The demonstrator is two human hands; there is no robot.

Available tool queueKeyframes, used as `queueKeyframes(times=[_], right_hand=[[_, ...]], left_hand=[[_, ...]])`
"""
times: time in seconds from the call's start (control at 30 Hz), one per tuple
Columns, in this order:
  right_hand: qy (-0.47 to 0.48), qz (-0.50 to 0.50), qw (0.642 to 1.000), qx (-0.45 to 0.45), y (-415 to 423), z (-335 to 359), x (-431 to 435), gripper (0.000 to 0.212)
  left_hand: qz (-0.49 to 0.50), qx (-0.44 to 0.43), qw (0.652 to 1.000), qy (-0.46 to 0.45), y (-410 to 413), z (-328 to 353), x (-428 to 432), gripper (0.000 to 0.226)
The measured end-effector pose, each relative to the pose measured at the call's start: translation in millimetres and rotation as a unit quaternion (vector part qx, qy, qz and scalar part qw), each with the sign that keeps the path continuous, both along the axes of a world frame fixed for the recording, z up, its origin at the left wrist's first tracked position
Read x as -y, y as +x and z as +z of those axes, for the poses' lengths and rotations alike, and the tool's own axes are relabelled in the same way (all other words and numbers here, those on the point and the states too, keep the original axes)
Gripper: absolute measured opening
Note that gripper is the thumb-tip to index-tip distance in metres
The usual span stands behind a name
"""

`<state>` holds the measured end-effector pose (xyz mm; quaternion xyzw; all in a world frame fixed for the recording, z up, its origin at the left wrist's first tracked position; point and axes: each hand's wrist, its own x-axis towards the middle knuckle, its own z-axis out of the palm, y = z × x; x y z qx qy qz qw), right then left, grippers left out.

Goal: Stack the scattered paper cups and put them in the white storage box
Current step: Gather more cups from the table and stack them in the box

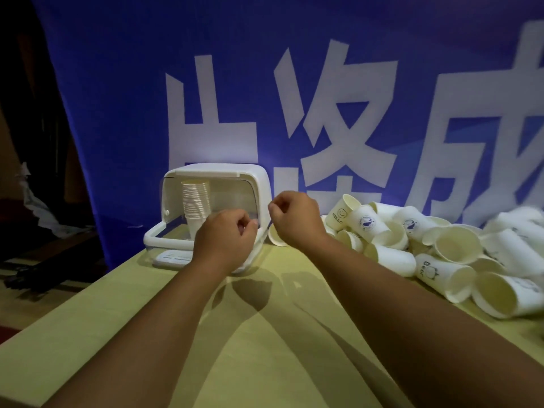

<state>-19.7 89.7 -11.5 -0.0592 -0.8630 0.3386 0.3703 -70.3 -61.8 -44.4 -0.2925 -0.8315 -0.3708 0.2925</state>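
The white storage box (pixel 226 175) stands at the table's far left, its clear lid (pixel 232 198) partly down over the front. Inside, at the left, a tall stack of paper cups (pixel 195 201) stands upside down. My left hand (pixel 226 237) is in front of the box with thumb and fingers pinched at the lid's lower edge. My right hand (pixel 294 216) hovers by the box's right side, fingers curled shut, with nothing visible in it. A pile of loose paper cups (pixel 441 245) lies on its sides at the right.
One cup (pixel 276 235) lies between the box and the pile, under my right wrist. The yellow-green table (pixel 265 334) reaches toward me. A blue banner with white characters (pixel 294 98) hangs right behind the box and cups. Dark clutter sits off the table's left edge.
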Motion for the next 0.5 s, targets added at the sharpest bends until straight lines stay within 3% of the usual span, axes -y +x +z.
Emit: queueKeyframes(times=[0.2,0.37,0.43,0.5], right_hand=[[0.015,-0.059,0.998,-0.010,78,33,-51,0.010],[0.032,-0.134,0.990,0.036,155,29,-111,0.013],[0.038,-0.177,0.982,0.061,192,21,-137,0.013],[0.038,-0.214,0.973,0.084,227,13,-161,0.015]], left_hand=[[-0.096,0.008,0.995,-0.034,67,14,-47,0.029],[-0.170,0.053,0.978,-0.114,126,17,-96,0.016],[-0.228,0.094,0.960,-0.133,150,17,-115,0.017],[-0.299,0.137,0.931,-0.161,177,14,-133,0.032]])
